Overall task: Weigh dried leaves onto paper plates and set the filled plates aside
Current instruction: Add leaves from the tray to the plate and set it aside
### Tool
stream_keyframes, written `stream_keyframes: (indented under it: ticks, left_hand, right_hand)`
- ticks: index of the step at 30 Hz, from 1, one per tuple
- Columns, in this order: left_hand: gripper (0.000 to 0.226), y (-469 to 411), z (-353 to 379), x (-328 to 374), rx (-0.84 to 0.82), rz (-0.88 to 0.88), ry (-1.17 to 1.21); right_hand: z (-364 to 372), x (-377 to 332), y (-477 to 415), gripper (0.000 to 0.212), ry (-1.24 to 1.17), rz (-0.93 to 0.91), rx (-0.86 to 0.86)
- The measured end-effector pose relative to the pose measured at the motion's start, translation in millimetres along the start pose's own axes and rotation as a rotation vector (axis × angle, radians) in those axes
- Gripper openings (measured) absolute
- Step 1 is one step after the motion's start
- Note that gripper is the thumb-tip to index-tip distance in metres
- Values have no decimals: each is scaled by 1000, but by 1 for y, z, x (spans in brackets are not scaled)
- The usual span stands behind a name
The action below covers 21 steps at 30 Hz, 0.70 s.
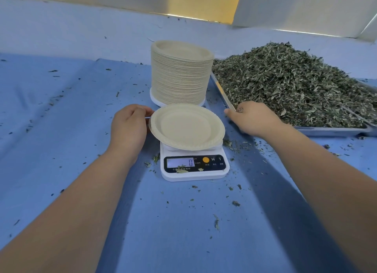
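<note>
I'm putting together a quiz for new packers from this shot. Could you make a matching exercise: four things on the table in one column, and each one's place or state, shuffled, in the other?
Things
1. single paper plate
2. stack of plates
3. dried leaves
4. scale display

Place or state
A. heaped in the metal tray
B. reads 0
C. stands behind the scale
D. lies empty on the scale, rim pinched by the left hand

Pairs: 1-D, 2-C, 3-A, 4-B
</note>
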<state>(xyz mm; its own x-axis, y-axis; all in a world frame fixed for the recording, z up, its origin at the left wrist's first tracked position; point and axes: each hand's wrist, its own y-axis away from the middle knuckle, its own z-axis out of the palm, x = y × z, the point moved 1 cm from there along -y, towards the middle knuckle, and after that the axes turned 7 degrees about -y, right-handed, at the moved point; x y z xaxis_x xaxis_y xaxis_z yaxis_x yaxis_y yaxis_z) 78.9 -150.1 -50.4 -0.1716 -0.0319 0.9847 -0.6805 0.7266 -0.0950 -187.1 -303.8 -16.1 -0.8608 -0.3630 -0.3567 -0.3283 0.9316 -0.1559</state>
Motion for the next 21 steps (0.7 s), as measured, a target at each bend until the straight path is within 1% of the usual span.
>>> stream_keyframes:
  ticks: [3, 5, 7, 9, 13, 16, 19, 21]
  left_hand:
    - [30, 1, -1, 0, -5, 1, -8]
    - [30, 1, -1, 0, -8, 0, -10]
    - [31, 1, 0, 1, -8, 3, -16]
    - [31, 1, 0, 1, -12, 4, -25]
    - [31, 0, 0, 0, -11, 6, -33]
    - [31, 0, 1, 0, -11, 8, -33]
    - [32, 0, 1, 0, -15, 12, -39]
    - [32, 0, 1, 0, -19, 15, -45]
  right_hand:
    - [-3, 0, -2, 53, -85, 17, 50]
    - [-8, 0, -4, 49, -108, 12, 115]
    - [-16, -1, -5, 40, -131, 10, 189]
    - [-21, -2, -6, 33, -163, 11, 227]
    - [-16, -3, -4, 38, -127, 16, 200]
    - [-18, -3, -3, 37, -164, 24, 261]
    - [-21, -7, -1, 33, -164, 7, 265]
    - [-27, -12, 1, 32, -194, -25, 346]
